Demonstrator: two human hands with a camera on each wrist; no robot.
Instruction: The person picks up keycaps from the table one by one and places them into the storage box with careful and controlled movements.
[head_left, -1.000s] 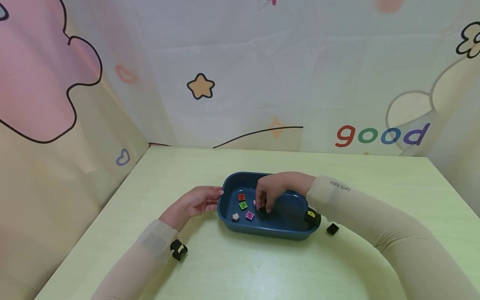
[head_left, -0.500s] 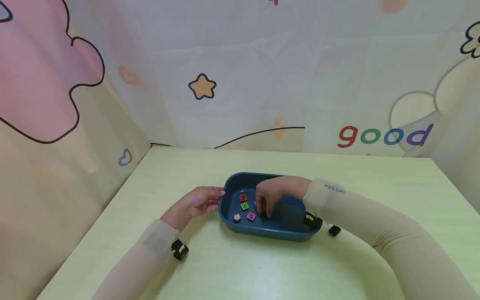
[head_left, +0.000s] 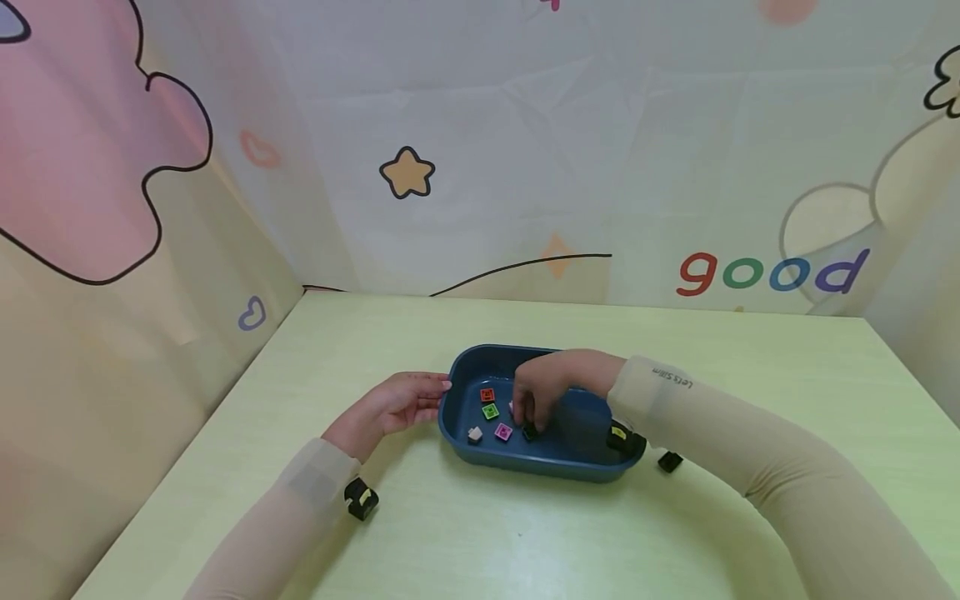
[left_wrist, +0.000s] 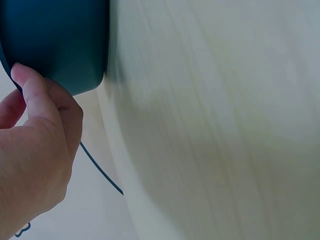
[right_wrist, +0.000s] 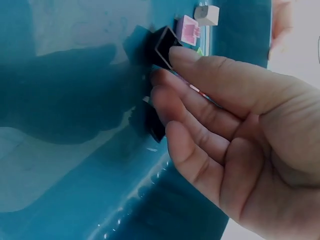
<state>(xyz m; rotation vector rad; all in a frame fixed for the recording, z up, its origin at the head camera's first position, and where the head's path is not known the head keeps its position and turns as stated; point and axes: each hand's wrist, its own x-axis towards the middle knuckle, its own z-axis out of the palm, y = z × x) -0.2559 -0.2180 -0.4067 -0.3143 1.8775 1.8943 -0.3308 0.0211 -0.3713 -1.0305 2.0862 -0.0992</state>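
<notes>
A blue rectangular plastic tub sits on the table. My left hand pinches the tub's left rim between thumb and fingers; the left wrist view shows the same hand at the tub's corner. Inside the tub, my right hand has thumb and forefinger at a small hollow black block, low over the floor, its other fingers loosely curled. To its left lie red, green, pink and white blocks. Another pink piece is partly hidden by the fingers.
A second dark block shows past the right fingertips in the right wrist view. One black block lies on the table, right of the tub. A printed cloth hangs behind. Both wrists carry small black cameras.
The black block at my right fingertips shows more and lies slightly nearer the tub's front side. My left hand keeps its place on the rim. The whole view has shifted slightly.
</notes>
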